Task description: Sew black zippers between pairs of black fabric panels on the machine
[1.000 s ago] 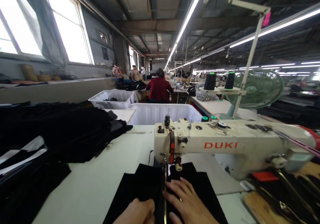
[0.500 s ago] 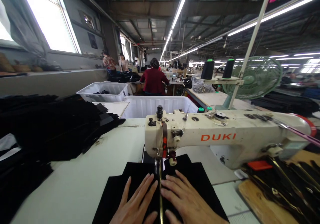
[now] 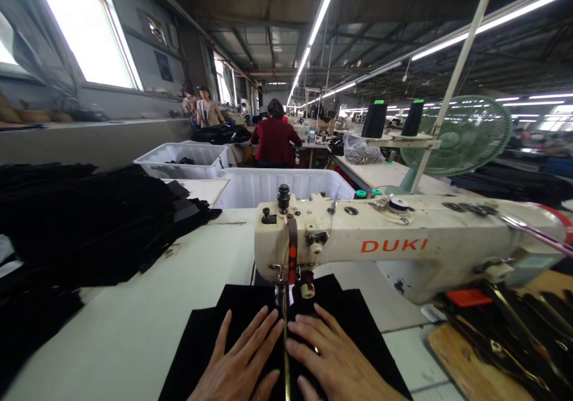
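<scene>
Black fabric pieces lie flat on the white sewing table under the needle of a cream DUKI sewing machine. My left hand rests flat on the fabric, fingers spread, just left of a thin gold strip that runs toward the needle. My right hand lies flat on the fabric just right of that strip. Both hands press down and grip nothing.
A large heap of black fabric covers the table's left. White plastic bins stand behind the machine. Two black thread cones and a green fan stand at the right. A person in red sits ahead.
My left hand went from curled to flat with fingers spread on the fabric. Both hands slid forward toward the needle, and the view shifted slightly.
</scene>
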Demonstrator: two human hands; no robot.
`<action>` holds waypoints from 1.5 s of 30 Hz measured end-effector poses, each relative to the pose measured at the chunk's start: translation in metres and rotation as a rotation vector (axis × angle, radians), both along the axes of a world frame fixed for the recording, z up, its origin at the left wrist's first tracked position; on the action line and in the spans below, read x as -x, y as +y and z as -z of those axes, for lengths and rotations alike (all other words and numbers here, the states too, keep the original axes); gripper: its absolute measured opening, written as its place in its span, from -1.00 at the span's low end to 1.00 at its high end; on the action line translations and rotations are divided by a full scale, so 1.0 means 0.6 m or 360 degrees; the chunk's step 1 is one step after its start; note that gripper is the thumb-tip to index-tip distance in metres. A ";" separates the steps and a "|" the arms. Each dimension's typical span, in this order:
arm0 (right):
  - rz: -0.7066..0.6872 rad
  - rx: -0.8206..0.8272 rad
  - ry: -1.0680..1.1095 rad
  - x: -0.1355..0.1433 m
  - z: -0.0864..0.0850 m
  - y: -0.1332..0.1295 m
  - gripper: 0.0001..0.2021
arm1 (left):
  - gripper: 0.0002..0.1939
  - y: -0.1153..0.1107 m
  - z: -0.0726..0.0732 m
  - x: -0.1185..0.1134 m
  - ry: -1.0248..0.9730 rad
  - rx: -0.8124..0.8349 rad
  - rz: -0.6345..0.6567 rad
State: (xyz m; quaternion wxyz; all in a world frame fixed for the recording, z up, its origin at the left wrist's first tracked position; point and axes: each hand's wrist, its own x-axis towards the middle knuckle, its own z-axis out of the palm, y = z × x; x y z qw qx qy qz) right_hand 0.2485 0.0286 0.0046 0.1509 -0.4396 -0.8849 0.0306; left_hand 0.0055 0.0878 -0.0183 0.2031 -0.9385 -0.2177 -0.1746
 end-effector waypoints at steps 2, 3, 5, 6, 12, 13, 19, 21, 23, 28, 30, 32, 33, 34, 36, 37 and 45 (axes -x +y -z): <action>0.0011 -0.0008 -0.0006 0.001 0.002 0.000 -0.62 | -0.51 -0.001 -0.001 0.001 0.0012 0.0034 0.0007; 0.0021 -0.0011 -0.0007 0.002 0.003 0.000 -0.62 | -0.50 -0.002 -0.003 0.002 0.0013 0.0063 0.0007; 0.0036 -0.0032 -0.0008 0.002 0.008 0.001 -0.60 | -0.49 -0.001 -0.006 0.003 -0.0007 0.0117 0.0018; 0.0035 -0.0054 -0.0014 0.002 0.010 0.002 -0.58 | -0.49 0.000 -0.008 0.003 -0.0023 0.0131 0.0025; -0.0039 -0.0218 -0.0141 -0.006 0.030 0.011 -0.47 | -0.47 0.003 -0.005 0.002 -0.0089 0.0189 0.0031; -0.0046 -0.0234 -0.0159 -0.007 0.033 0.012 -0.48 | -0.46 0.004 -0.004 0.002 -0.0097 0.0203 0.0036; -0.0040 -0.0234 -0.0197 -0.007 0.035 0.015 -0.48 | -0.50 0.008 0.001 0.000 -0.0049 0.0111 0.0038; -0.0041 -0.0225 -0.0198 -0.006 0.034 0.015 -0.48 | -0.52 0.008 0.000 0.001 -0.0033 0.0088 0.0041; -0.0050 -0.0201 -0.0199 -0.005 0.032 0.016 -0.47 | -0.52 0.008 -0.001 0.001 -0.0024 0.0108 0.0062; -0.0039 -0.0172 -0.0190 -0.002 0.025 0.022 -0.50 | -0.50 0.010 -0.007 -0.003 -0.0047 0.0179 0.0054; -0.0011 -0.0128 -0.0149 0.000 0.022 0.026 -0.50 | -0.48 0.013 -0.010 -0.006 -0.0081 0.0237 0.0044; 0.0028 -0.0079 -0.0116 0.001 0.021 0.030 -0.50 | -0.46 0.016 -0.010 -0.008 -0.0082 0.0265 0.0027; 0.0043 -0.0070 -0.0107 0.001 0.021 0.031 -0.50 | -0.46 0.018 -0.010 -0.008 -0.0070 0.0257 0.0023; 0.0053 -0.0071 -0.0103 0.001 0.022 0.032 -0.50 | -0.47 0.019 -0.008 -0.008 -0.0059 0.0232 0.0026; 0.0056 -0.0090 -0.0109 0.001 0.024 0.033 -0.50 | -0.49 0.021 -0.003 -0.006 -0.0029 0.0160 0.0023; 0.0052 -0.0108 -0.0116 0.000 0.025 0.033 -0.50 | -0.50 0.021 -0.001 -0.005 -0.0017 0.0120 0.0024; 0.0008 -0.0138 -0.0192 -0.001 0.019 0.037 -0.54 | -0.48 0.029 0.010 -0.002 -0.0076 0.0115 0.0074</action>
